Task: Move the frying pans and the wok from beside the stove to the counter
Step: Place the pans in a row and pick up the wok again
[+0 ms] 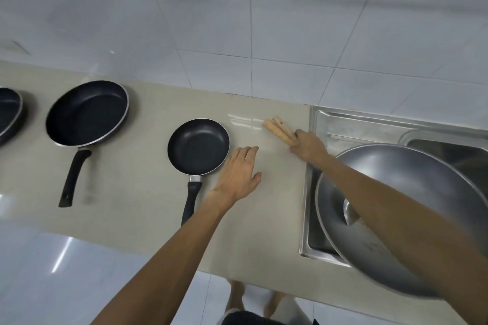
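A big steel wok (412,192) hangs tilted over the steel stove surround (343,124) at the right, its rim reaching out past the counter's front edge. My right hand (307,146) is shut on two wooden handles (277,128) lying side by side, which stick out toward the upper left over the beige counter (264,219). My forearm hides where they join the wok. A metal utensil blade (350,215) lies inside the wok. My left hand (239,173) is open, fingers spread, just right of a small black frying pan (198,145).
A larger black frying pan (87,112) sits further left, handle toward me. A third dark pan (9,111) is cut off by the left edge. The tiled wall runs behind the counter. A steel basin (454,150) lies behind the wok.
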The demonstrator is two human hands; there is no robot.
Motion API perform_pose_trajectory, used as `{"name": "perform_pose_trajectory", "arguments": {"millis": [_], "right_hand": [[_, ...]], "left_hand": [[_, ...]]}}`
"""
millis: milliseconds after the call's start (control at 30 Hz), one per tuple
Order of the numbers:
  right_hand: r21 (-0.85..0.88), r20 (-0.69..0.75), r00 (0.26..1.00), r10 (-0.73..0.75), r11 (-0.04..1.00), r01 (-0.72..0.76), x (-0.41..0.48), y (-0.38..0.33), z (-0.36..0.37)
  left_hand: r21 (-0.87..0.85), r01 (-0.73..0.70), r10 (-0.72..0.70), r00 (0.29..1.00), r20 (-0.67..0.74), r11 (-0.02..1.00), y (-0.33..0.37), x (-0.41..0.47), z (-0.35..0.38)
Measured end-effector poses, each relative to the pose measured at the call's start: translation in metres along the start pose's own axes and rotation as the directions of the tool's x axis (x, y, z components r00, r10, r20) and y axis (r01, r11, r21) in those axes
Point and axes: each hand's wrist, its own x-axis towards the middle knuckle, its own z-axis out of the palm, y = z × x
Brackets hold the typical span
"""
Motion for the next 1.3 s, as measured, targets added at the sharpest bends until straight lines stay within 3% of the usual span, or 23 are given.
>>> {"name": "perform_pose_trajectory", "arguments": {"millis": [367, 567, 733, 1000, 1033, 1100, 1133, 1200, 1233, 1300], "right_hand": [[-0.144, 0.194, 0.959, -0.209, 0.96, 0.238, -0.069, -0.02, 0.034], [-0.213, 0.247, 0.928, -0.277, 0.919, 0.331, -0.125, -0.018, 0.059], [-0.276, 0.25, 0.896, -0.366, 0.861, 0.428, -0.163, -0.002, 0.079], [-0.407, 0.17, 0.833, -0.527, 0.732, 0.546, -0.208, 0.024, 0.098], [-0.357, 0.121, 0.836, -0.536, 0.762, 0.54, -0.218, 0.029, 0.1], [-0.065, -0.073, 0.862, -0.501, 0.865, 0.498, -0.248, 0.041, 0.104], [0.115, -0.215, 0.885, -0.413, 0.889, 0.443, -0.266, 0.047, 0.107], [0.408, -0.433, 0.897, -0.084, 0.87, 0.278, -0.303, 0.055, 0.117], [0.519, -0.46, 0.884, 0.083, 0.833, 0.192, -0.32, 0.056, 0.122], [0.689, -0.348, 0.889, 0.297, 0.724, 0.028, -0.342, 0.057, 0.132]], "left_hand": [[0.085, 0.014, -0.019, 0.998, 0.059, 0.996, 0.004, -0.019, -0.011], [0.174, 0.075, -0.127, 0.941, 0.314, 0.982, 0.012, -0.053, 0.008], [0.11, 0.165, -0.196, 0.886, 0.421, 0.98, 0.027, -0.098, 0.029], [-0.016, 0.179, -0.157, 0.899, 0.408, 0.984, 0.06, -0.162, 0.054], [-0.028, 0.176, -0.15, 0.903, 0.403, 0.984, 0.063, -0.167, 0.056], [-0.046, 0.167, -0.135, 0.906, 0.401, 0.985, 0.07, -0.178, 0.062], [-0.059, 0.16, -0.124, 0.911, 0.394, 0.985, 0.074, -0.184, 0.065], [-0.103, 0.14, -0.093, 0.924, 0.371, 0.985, 0.084, -0.195, 0.072], [-0.127, 0.128, -0.074, 0.929, 0.362, 0.984, 0.091, -0.201, 0.076], [-0.184, 0.101, -0.029, 0.933, 0.358, 0.978, 0.106, -0.214, 0.081]]}}
